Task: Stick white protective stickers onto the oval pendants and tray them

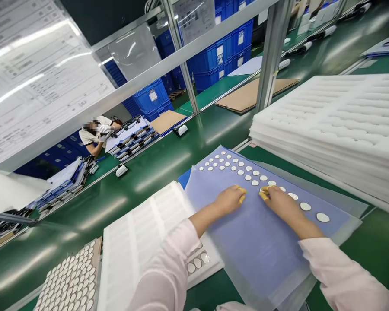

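A translucent blue-white sheet (259,246) lies on the green bench, with rows of small white round stickers (236,166) along its far edge. My left hand (228,199) rests on the sheet, its fingers curled and capped with yellow finger cots. My right hand (280,202) lies just beside it, fingertips pinched at a sticker near the row's middle. Both hands wear pink sleeves. More round stickers (322,217) continue to the right of my right hand.
A tall stack of white foam trays (337,125) stands at the right. A white slotted tray (139,233) and a card of round pads (71,280) lie at the left. A green conveyor belt (116,194) runs behind; a person sits across it.
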Tool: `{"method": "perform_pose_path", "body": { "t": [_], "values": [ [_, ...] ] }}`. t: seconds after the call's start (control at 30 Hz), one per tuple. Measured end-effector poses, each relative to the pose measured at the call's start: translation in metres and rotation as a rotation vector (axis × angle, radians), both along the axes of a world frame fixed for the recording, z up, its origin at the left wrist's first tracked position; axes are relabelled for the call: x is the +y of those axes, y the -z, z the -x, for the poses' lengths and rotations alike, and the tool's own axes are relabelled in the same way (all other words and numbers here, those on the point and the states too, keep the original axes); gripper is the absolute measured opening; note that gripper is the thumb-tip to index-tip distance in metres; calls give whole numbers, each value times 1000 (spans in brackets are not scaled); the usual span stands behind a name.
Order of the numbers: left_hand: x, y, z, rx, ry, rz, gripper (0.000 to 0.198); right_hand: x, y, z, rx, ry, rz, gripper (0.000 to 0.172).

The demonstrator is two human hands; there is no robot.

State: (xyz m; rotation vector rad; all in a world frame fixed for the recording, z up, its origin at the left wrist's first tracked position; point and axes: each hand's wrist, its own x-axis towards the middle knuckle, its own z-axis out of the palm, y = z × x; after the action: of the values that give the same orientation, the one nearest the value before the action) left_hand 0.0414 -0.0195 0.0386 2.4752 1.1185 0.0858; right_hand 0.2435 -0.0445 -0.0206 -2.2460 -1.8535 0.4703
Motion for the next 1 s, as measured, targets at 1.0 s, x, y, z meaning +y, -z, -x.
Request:
{"method": "perform_pose_path", "body": {
  "t": [1.0],
  "values": [
    [-136,-65,54,-1167,-369,737,43,-135,-77,89,1191,-450,-493,11]
  ]
}}
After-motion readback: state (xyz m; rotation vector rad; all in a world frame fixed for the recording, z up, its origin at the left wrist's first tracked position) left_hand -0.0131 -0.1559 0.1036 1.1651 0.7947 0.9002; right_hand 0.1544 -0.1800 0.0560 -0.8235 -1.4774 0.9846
